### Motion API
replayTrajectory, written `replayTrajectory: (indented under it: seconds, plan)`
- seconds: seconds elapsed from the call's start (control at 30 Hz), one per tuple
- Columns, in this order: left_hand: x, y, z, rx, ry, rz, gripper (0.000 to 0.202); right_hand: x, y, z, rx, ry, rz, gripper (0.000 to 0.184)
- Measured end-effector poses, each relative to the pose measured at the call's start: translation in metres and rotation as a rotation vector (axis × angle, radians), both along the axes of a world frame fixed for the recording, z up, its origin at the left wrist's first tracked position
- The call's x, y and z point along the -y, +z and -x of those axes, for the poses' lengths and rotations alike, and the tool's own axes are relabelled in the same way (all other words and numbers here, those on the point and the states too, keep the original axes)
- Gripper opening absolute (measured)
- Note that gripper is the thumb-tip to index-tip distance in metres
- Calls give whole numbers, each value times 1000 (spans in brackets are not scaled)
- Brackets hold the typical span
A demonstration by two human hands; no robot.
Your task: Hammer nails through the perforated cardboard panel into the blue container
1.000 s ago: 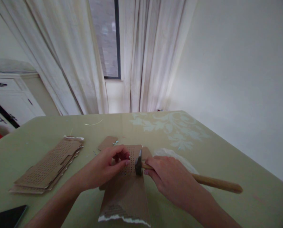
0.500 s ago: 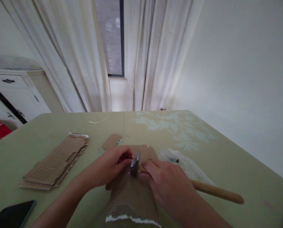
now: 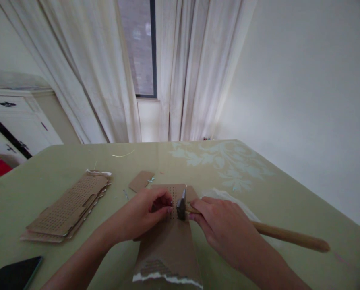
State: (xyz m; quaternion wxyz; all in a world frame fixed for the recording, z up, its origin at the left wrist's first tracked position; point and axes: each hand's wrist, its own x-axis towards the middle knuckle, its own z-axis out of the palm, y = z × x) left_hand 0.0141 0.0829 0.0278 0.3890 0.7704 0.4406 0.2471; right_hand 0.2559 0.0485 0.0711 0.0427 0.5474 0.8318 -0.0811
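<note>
A hammer (image 3: 288, 237) with a wooden handle and dark metal head is in my right hand (image 3: 225, 223), which grips the handle close to the head. Just right of my left fingertips, the head hangs over the brown cardboard (image 3: 169, 249). My left hand (image 3: 148, 211) rests on that cardboard, thumb and forefinger pinched round a tiny nail-like piece, mostly hidden. Rows of small holes run along the cardboard beside the fingers, and its near edge is torn white.
A stack of perforated cardboard (image 3: 68, 205) lies left, with a dark phone (image 3: 15, 274) nearer me. Beyond my left hand is a small cardboard piece (image 3: 141, 180). A clear plastic bag (image 3: 243, 209) lies partly behind my right hand. Curtains and a wall stand past the table (image 3: 86, 155).
My right hand and the hammer have shifted right, away from my left fingertips, uncovering more of the hole rows. My left hand stays pinched at nearly the same place.
</note>
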Motion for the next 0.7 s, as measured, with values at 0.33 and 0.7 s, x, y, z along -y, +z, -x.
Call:
replayTrajectory:
  seconds: [0.33, 0.7]
  plan:
    - [3, -3, -3, -9, -28, 56, 16, -2, -3, -2, -71, -26, 9, 20]
    - [6, -4, -5, -42, -36, 29, 14, -1, -5, -3, -69, -32, 10, 20]
